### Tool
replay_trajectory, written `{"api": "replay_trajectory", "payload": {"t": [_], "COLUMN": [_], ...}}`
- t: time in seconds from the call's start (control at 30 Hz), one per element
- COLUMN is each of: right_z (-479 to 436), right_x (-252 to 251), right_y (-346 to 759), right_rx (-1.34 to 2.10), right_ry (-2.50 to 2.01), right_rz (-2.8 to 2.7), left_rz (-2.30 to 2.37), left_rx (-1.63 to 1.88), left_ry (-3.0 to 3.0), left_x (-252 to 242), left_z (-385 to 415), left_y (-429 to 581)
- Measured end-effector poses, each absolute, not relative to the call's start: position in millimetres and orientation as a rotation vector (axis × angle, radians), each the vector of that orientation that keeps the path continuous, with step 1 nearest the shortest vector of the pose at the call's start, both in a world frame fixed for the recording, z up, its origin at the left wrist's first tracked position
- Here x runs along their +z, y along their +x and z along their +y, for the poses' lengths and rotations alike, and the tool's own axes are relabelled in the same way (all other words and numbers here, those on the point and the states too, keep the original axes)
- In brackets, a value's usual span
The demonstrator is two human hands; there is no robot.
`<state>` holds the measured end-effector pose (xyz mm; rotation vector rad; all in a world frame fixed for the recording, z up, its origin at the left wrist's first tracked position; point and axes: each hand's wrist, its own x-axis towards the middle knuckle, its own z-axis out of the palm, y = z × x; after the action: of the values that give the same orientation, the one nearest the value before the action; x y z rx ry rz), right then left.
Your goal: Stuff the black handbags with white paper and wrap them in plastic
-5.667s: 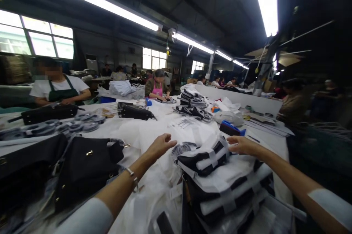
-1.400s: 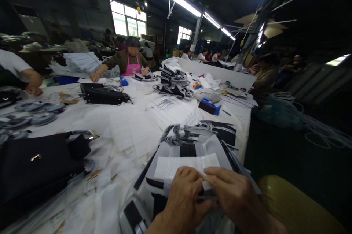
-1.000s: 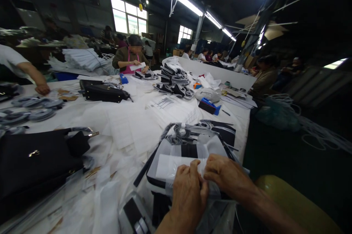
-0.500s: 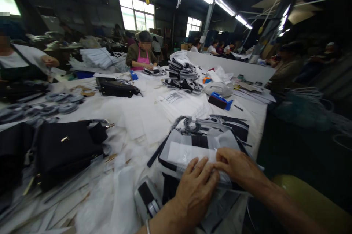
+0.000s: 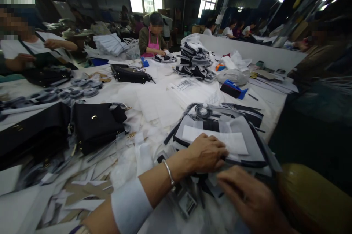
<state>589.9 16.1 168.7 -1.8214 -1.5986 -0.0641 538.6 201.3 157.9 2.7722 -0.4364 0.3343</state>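
A bag wrapped in grey and clear sheeting (image 5: 250,138), with dark edges, lies flat on the table before me. Across it lies a white strip (image 5: 236,144). My left hand (image 5: 207,152) rests over the bag's near edge, fingers bent together on the strip and thumb lower down. Closer to me, apart from the bag, my right hand (image 5: 244,190) is raised and blurred, its fingers curled; what they may hold is hidden. Bundled cords wrapped in plastic (image 5: 203,110) sit at the bag's far side. Beneath my left wrist is a grey object (image 5: 187,201), partly covered.
Black handbags (image 5: 96,124) stand at the left, above cardboard and paper scraps (image 5: 85,193). A blue-and-black brush (image 5: 233,89) and a pile of wrapped bags (image 5: 195,56) lie farther back. Co-workers (image 5: 154,38) sit around the table. A yellowish rounded object (image 5: 310,190) is at right.
My right hand has come off the strip and drawn back toward me. My left hand stays on the bag, its fingers now more bent. The view has tilted down and turned left.
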Motion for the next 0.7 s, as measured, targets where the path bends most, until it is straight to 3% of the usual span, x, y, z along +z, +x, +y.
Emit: {"api": "replay_trajectory", "payload": {"t": [0.1, 0.23, 0.5, 0.7], "right_z": [18.9, 43.9, 73.5, 42.7], "right_x": [119.1, 63.7, 70.5, 65.0], "right_y": [552.3, 533.8, 515.7, 513.1], "right_rx": [0.584, 0.996, 1.142, 1.023], "right_ry": [-1.904, -2.004, -1.988, -1.994], "right_rz": [-1.388, -1.019, -0.747, -0.756], "left_rz": [-0.408, -0.368, -0.35, -0.323], "left_rx": [0.296, 0.279, 0.307, 0.335], "left_ry": [2.756, 2.74, 2.681, 2.631], "left_x": [160.3, 160.5, 157.1, 151.9], "left_z": [203.0, 201.2, 201.7, 200.3], "left_y": [544.5, 546.4, 543.5, 541.8]}}
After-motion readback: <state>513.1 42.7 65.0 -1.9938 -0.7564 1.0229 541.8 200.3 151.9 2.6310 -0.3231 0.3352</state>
